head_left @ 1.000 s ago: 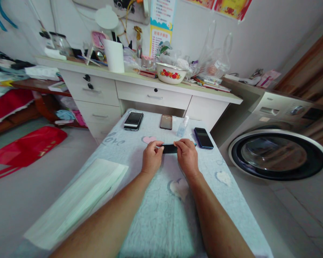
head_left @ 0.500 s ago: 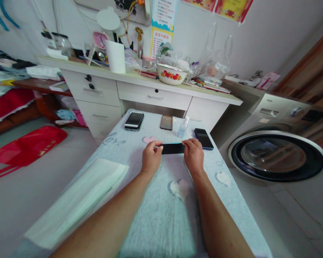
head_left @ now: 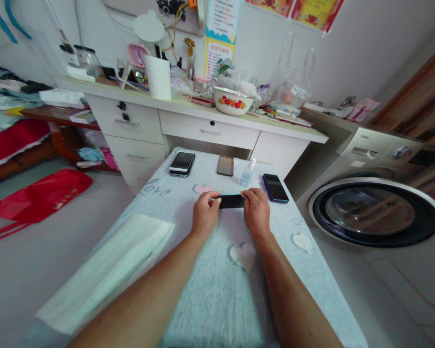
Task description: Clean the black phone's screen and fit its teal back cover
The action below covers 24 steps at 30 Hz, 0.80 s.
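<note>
A dark smartphone (head_left: 231, 201) is held sideways above the cloth-covered table, its black face turned toward me. My left hand (head_left: 206, 210) is closed on its left end, thumb on the near side. The other end is pinched by my right hand (head_left: 256, 210). Just beyond the hands stands a clear spray bottle (head_left: 245, 174) with a translucent cap. To its left lies a brownish see-through phone case (head_left: 225, 166). Another phone (head_left: 275, 187) in a blue-purple case rests right of my right hand. Stacked phones (head_left: 181, 163) lie at the far left corner.
The table (head_left: 217, 299) has a pale cloth with hearts. A folded whitish cloth or paper (head_left: 108, 270) lies along its left side. Behind it stands a white desk (head_left: 130, 116) with a flowered bowl (head_left: 232, 100) and paper roll (head_left: 158, 77). A washing machine (head_left: 373, 208) is at right.
My right hand has slid slightly left along the phone, covering more of its right end. My left hand keeps its hold. The whole view has shifted a little.
</note>
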{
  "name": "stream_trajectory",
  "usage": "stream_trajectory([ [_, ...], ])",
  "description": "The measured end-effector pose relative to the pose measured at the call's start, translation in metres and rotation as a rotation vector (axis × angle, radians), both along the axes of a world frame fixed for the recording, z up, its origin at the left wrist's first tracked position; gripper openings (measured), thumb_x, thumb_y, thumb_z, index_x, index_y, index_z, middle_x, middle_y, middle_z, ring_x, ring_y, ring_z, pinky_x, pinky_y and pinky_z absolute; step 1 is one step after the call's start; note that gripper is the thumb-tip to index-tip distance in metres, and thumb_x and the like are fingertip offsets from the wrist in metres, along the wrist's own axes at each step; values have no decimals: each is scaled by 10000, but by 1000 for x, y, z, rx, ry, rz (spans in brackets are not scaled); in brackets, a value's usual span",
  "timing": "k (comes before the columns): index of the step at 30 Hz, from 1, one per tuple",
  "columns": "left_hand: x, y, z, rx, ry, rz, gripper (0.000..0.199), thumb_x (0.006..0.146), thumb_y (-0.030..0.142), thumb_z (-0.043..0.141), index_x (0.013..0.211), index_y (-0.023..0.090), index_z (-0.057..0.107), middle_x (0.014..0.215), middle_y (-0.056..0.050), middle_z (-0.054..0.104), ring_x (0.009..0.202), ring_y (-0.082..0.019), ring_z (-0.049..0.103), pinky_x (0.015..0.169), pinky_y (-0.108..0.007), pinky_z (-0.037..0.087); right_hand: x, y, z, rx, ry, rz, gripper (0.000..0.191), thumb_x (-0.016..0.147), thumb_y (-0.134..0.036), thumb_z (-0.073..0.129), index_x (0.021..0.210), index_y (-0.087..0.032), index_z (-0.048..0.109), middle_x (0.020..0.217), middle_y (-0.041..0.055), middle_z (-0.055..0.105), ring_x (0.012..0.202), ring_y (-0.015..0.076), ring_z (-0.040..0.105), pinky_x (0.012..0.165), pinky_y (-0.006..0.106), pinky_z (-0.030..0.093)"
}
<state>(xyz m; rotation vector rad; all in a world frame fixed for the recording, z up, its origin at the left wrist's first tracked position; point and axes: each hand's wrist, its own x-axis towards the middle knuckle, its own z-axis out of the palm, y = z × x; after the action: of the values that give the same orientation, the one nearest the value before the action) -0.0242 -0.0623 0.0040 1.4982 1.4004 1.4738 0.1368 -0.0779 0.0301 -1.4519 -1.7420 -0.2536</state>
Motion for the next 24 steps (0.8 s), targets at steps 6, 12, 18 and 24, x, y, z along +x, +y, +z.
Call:
stream_trajectory([
  [6, 1, -1, 0, 21, 10, -31, 182, 797, 173, 594, 944, 172, 702, 891, -28, 701, 657, -106, 574, 699, -249, 480, -20, -5, 1, -21, -32, 68, 275, 915, -111, 456, 979, -181, 715, 983, 82, 648, 920, 213, 550, 845, 329, 455],
  [12, 2, -3, 2, 34, 9, -60, 167, 794, 136, 604, 925, 166, 703, 901, -33, 694, 716, -115, 602, 719, -248, 483, -34, -9, 3, -52, -86, 123, 288, 935, -120, 455, 1050, -198, 707, 1007, 71, 649, 905, 208, 534, 816, 316, 453],
  [18, 1, -5, 7, 47, 38, -80, 170, 792, 104, 591, 903, 156, 709, 863, -30, 687, 714, -116, 592, 709, -244, 469, -42, -10, 2, -61, -111, 166, 283, 948, -131, 464, 1056, -225, 707, 1004, 63, 647, 900, 203, 523, 804, 309, 449],
  [24, 0, -5, 7, 26, 34, -76, 166, 790, 126, 596, 902, 172, 709, 872, -24, 701, 719, -116, 600, 722, -246, 482, -39, -10, 5, -76, -111, 174, 284, 957, -153, 449, 1051, -221, 709, 1013, 68, 655, 904, 208, 524, 817, 326, 454],
])
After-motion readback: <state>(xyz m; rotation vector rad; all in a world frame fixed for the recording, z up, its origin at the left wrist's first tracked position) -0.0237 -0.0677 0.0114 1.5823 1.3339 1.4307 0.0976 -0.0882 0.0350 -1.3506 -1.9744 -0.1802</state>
